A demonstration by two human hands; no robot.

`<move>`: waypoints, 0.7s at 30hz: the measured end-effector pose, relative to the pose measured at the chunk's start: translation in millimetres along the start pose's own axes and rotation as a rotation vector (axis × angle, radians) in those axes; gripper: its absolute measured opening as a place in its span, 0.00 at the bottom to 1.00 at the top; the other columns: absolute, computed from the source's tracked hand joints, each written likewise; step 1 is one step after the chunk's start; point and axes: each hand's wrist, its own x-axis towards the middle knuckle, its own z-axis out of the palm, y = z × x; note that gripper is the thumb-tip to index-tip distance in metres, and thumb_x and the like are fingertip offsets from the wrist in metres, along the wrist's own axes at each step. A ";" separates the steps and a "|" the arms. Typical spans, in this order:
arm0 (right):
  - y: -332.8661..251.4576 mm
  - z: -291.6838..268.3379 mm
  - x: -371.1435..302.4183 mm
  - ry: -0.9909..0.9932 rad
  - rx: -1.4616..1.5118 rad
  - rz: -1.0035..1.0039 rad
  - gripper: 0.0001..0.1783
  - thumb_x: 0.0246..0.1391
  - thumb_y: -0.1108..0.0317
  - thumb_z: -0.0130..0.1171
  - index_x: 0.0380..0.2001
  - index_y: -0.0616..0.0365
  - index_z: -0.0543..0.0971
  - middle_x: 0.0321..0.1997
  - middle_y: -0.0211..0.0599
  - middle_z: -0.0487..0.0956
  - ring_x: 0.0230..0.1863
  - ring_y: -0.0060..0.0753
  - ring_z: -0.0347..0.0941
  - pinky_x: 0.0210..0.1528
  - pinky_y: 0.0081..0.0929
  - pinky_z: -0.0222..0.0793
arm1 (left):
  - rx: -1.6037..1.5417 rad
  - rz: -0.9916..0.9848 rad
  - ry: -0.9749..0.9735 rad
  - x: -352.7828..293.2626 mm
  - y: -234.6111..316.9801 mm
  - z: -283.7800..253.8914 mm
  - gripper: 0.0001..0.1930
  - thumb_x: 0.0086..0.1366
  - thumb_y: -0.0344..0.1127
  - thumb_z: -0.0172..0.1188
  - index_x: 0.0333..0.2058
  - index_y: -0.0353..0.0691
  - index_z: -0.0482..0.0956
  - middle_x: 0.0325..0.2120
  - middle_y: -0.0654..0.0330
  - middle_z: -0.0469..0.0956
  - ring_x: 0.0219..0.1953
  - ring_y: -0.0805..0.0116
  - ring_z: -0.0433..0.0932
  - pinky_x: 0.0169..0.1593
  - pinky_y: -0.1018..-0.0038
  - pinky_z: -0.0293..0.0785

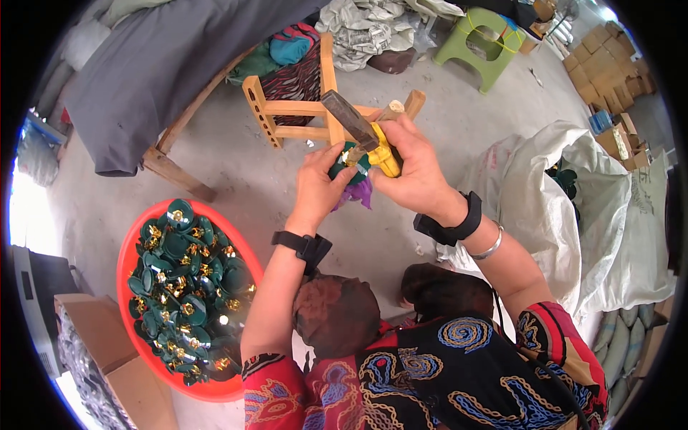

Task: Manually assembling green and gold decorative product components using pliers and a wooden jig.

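Red basin (136, 236) sits down by my left elbow, loaded with green pieces (188, 287) with gold bits. Up front, left hand (319, 188) has its fingers curled around one green piece (352, 170), pinching it with purple stuff (358, 193) hanging just below the fingertips. Right hand (416, 168) is closed tight on a yellow-handled tool (381, 152), right against that piece, fingers pressed together. Past the fingers: a wooden stool (315, 115), then a green stool (480, 43).
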 end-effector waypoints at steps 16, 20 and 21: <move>-76.9 -89.1 39.2 0.109 -0.392 -0.259 0.30 0.43 0.76 0.59 0.54 0.61 0.68 0.40 0.38 0.75 0.37 0.33 0.72 0.40 0.25 0.68 | -0.095 0.146 0.082 4.3 12.0 12.3 0.15 0.52 0.33 0.65 0.40 0.39 0.79 0.38 0.55 0.79 0.45 0.53 0.74 0.48 0.64 0.70; -86.2 -85.0 35.7 0.478 -0.421 -0.217 0.18 0.38 0.78 0.56 0.38 0.62 0.69 0.27 0.41 0.74 0.29 0.43 0.74 0.28 0.33 0.70 | -0.069 0.155 0.116 9.2 11.9 11.6 0.12 0.54 0.34 0.64 0.37 0.37 0.78 0.35 0.53 0.79 0.40 0.54 0.74 0.44 0.66 0.70; -63.3 -68.8 26.4 0.124 -0.688 -0.133 0.18 0.38 0.77 0.57 0.37 0.62 0.68 0.28 0.41 0.74 0.29 0.44 0.73 0.28 0.34 0.69 | -0.036 0.132 0.103 8.5 11.9 13.2 0.14 0.53 0.34 0.65 0.39 0.38 0.79 0.38 0.54 0.79 0.43 0.53 0.74 0.46 0.64 0.70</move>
